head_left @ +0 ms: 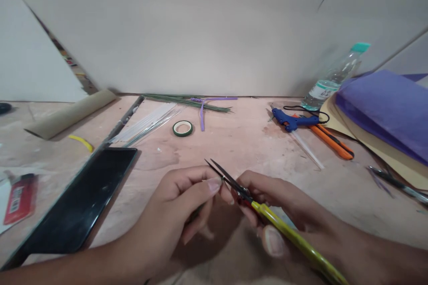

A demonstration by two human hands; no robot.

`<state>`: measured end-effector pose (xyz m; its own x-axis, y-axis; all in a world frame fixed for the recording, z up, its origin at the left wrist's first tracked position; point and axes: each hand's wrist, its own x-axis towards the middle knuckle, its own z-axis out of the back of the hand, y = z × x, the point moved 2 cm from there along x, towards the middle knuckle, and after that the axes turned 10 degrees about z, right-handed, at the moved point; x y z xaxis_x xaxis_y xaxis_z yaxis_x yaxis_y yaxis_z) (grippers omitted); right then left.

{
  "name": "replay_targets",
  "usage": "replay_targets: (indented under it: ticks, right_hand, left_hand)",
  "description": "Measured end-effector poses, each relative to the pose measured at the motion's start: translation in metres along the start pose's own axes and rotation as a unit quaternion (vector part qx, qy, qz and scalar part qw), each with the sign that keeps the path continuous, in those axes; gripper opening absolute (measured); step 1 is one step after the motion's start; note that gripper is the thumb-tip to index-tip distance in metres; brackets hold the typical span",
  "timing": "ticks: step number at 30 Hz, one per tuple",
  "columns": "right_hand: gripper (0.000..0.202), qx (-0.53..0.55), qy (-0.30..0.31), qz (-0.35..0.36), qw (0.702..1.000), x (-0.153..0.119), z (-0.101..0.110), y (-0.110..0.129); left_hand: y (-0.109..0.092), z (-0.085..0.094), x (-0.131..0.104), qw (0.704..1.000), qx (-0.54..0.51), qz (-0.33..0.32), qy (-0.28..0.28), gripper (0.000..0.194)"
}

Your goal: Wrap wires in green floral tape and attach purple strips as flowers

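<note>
In the lower middle, my right hand (284,205) is closed around a pair of scissors (277,222) with yellow-green handles. Their dark blades point up and left, slightly parted at the tips. My left hand (190,200) pinches something small and dark between thumb and fingers, right against the blades; most of it is hidden, so its kind does not show. Beyond both hands lies a roll of dark green tape (183,128). Behind it are thin green stems (167,99) and a bent purple strip (202,118).
Left are a black phone-like slab (80,200), a cardboard tube (72,113), a yellow piece (82,142) and a red object (22,198). Clear sticks (147,120) lie behind. Right are a blue glue gun (294,120), an orange cutter knife (332,142), a water bottle (329,84) and purple sheets (384,111).
</note>
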<state>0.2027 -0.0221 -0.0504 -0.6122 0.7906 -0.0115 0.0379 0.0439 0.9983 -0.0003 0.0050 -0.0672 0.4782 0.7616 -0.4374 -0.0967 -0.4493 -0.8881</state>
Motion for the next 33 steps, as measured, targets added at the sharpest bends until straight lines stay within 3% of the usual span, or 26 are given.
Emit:
replay_targets:
  ticks: [11, 23, 33]
  right_hand:
    - [0.035, -0.006, -0.011, 0.043, 0.999, -0.001, -0.004, -0.007]
    - [0.033, -0.11, -0.044, 0.068, 0.991, -0.002, -0.002, -0.008]
    - [0.034, -0.1, -0.062, 0.034, 0.993, -0.002, -0.002, -0.004]
  left_hand:
    - [-0.004, -0.004, -0.003, 1.0, 0.027, 0.002, 0.0, 0.034]
    - [-0.009, -0.002, -0.001, 0.999, 0.041, 0.002, -0.001, 0.036]
    - [-0.007, -0.001, -0.002, 0.999, 0.039, 0.014, -0.007, 0.036]
